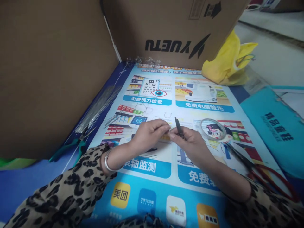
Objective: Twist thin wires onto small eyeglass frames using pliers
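Observation:
Over the printed poster, my left hand is closed in a pinch near the middle. Whatever its fingertips hold is too small to make out. Close beside it, the fingers of my right hand are wrapped around a dark pointed tool, its tip sticking up past the hand. The fingertips of both hands nearly meet. To the right of my right hand lies a coil of thin clear or silvery wire. Bent wire loops lie on the poster just beyond my hands.
Teal-handled pliers and a bundle of thin wires lie at left. Red-handled scissors rest at right, near a turquoise box. A yellow bag and cardboard stand behind; more cardboard walls the left.

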Demonstrator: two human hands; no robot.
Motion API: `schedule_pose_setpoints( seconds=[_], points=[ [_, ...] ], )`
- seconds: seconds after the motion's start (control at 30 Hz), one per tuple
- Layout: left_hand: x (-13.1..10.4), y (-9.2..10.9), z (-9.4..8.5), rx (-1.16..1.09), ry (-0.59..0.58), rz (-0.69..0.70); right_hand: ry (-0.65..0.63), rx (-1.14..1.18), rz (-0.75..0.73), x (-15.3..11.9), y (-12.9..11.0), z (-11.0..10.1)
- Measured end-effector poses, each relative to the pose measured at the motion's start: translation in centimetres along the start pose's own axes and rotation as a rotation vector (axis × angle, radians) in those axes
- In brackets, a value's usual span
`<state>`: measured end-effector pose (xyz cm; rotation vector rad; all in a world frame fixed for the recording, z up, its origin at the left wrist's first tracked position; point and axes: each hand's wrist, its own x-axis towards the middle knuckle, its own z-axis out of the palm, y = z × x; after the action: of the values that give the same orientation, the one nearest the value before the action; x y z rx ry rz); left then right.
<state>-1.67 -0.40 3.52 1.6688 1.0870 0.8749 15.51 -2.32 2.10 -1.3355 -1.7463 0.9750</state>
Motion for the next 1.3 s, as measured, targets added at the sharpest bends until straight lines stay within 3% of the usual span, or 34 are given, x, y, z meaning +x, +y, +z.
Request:
schedule_pose_setpoints(
  seconds=[0.1,0.2,0.3,0.4,0.67,0.9,1.3],
  points=[
    [0.4,-0.3,-0.4,-0.300,0.042,-0.146,0.090,-0.279,-0.152,0.4,0.7,-0.8],
    [0.7,-0.4,-0.8,-0.539,0.060,-0.272,0.173,-0.672,-0.471,1.0,1.8,-1.9],
    [0.8,-0.3,-0.9,-0.595,0.050,-0.329,0.197,-0.984,-0.640,1.3,2.4,-2.6],
    [0.8,-0.1,-0.8,-0.609,0.016,-0.356,0.231,-1.120,-0.720,1.2,2.3,-2.8],
    [0.7,-0.2,-0.6,-0.628,-0.049,-0.400,0.275,-1.177,-0.814,0.8,2.1,-2.7],
    [0.7,-0.8,-0.6,-0.680,-0.076,-0.440,0.308,-1.147,-0.801,0.9,2.2,-2.7],
    [0.6,-1.1,-0.5,-0.720,-0.113,-0.431,0.272,-1.155,-0.834,0.9,2.4,-2.8]
  ],
)
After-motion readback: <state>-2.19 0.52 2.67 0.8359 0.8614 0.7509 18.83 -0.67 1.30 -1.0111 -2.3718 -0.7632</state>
